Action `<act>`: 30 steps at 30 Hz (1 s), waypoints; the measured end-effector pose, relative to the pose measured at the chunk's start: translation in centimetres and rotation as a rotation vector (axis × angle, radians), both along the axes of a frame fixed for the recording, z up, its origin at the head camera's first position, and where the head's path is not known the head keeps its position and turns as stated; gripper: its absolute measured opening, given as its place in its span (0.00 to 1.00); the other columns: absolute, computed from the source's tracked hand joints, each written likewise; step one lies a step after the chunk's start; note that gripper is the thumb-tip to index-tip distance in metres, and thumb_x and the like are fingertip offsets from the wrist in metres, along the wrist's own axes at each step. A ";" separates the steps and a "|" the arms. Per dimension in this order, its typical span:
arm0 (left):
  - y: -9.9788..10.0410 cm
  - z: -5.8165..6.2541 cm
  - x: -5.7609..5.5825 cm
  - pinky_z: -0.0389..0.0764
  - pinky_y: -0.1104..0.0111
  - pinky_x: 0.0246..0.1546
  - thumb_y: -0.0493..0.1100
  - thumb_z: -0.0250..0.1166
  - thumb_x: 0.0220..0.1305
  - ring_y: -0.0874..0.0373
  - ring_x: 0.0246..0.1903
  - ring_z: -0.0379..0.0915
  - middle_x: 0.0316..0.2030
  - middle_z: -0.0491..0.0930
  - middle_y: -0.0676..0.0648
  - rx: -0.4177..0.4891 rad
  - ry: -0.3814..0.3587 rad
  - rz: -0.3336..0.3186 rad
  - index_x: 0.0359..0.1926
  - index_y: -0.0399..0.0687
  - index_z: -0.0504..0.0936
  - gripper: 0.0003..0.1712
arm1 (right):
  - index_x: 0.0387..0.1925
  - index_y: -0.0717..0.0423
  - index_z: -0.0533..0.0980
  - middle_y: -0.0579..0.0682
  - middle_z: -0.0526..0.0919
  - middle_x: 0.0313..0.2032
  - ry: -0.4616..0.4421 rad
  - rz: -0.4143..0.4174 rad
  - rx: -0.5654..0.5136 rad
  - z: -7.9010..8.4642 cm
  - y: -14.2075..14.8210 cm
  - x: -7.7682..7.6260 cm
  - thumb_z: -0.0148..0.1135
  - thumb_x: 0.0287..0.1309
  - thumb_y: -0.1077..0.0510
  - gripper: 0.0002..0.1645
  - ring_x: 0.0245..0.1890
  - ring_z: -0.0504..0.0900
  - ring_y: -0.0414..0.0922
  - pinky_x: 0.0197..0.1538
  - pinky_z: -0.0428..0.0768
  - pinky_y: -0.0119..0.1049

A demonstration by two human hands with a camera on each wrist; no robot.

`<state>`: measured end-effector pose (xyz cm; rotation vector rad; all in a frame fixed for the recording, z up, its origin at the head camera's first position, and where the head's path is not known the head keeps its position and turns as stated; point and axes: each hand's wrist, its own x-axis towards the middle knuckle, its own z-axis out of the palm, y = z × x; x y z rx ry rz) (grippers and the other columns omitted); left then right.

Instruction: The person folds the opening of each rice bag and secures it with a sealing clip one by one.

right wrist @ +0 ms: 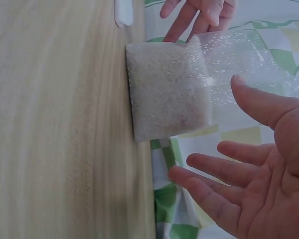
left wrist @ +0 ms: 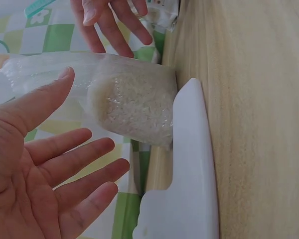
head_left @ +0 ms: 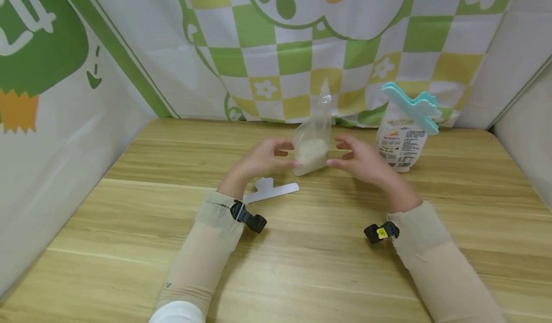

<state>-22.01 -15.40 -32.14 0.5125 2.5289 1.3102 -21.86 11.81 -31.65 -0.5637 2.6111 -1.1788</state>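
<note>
A clear plastic bag of rice [head_left: 312,151] stands upright on the table, its upper part thin and tapering to a point. My left hand [head_left: 268,159] is at the bag's left side, fingers spread and palm toward it. On the opposite side my right hand [head_left: 359,160] mirrors it, thumb and fingers apart. In both wrist views the fingers are extended, with nothing gripped. The rice [left wrist: 134,102] fills the lower part of the bag. A white sealing clip [head_left: 271,190] lies on the table just below my left hand, partly hidden behind the wrist.
At the right stands a printed white package [head_left: 401,143] closed with a turquoise clip [head_left: 411,107]. A checked green, yellow and white cloth [head_left: 297,59] hangs behind the wooden table [head_left: 310,260]. White fabric walls rise at both sides.
</note>
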 end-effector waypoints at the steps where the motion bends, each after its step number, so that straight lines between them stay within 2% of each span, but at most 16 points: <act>1: 0.1 -0.1 0.0 0.72 0.50 0.72 0.40 0.72 0.70 0.34 0.70 0.70 0.71 0.72 0.32 -0.003 -0.002 -0.005 0.71 0.30 0.72 0.34 | 0.80 0.69 0.55 0.73 0.66 0.74 -0.006 0.003 -0.002 -0.2 -0.1 -0.1 0.67 0.73 0.52 0.48 0.68 0.73 0.72 0.68 0.75 0.62; 8: 0.5 -0.2 0.2 0.73 0.51 0.71 0.41 0.71 0.71 0.35 0.71 0.70 0.72 0.72 0.33 -0.017 -0.017 -0.016 0.70 0.32 0.73 0.32 | 0.80 0.68 0.53 0.74 0.66 0.73 -0.027 0.017 -0.023 -0.9 -0.5 -0.5 0.66 0.74 0.53 0.47 0.68 0.73 0.72 0.69 0.75 0.62; 15: 0.8 -0.3 0.1 0.75 0.51 0.70 0.40 0.70 0.72 0.36 0.70 0.71 0.71 0.72 0.33 -0.008 -0.045 -0.025 0.70 0.32 0.72 0.31 | 0.79 0.68 0.56 0.74 0.69 0.71 -0.038 0.053 -0.069 -1.6 -1.0 -0.6 0.67 0.73 0.57 0.45 0.68 0.74 0.70 0.68 0.75 0.61; 20: 0.8 -0.6 -0.1 0.77 0.53 0.68 0.39 0.70 0.72 0.37 0.68 0.73 0.70 0.74 0.33 0.003 -0.035 -0.028 0.70 0.32 0.73 0.30 | 0.79 0.68 0.57 0.74 0.71 0.70 -0.025 0.044 -0.076 -1.7 -1.2 -0.6 0.66 0.73 0.59 0.43 0.67 0.75 0.70 0.69 0.75 0.61; 30: 1.2 -0.7 -0.3 0.76 0.53 0.69 0.42 0.69 0.73 0.38 0.68 0.74 0.69 0.74 0.32 -0.052 -0.021 0.028 0.68 0.30 0.75 0.30 | 0.78 0.69 0.59 0.73 0.73 0.68 -0.023 0.006 -0.061 -1.8 -1.3 -0.5 0.65 0.74 0.60 0.40 0.67 0.76 0.68 0.69 0.76 0.60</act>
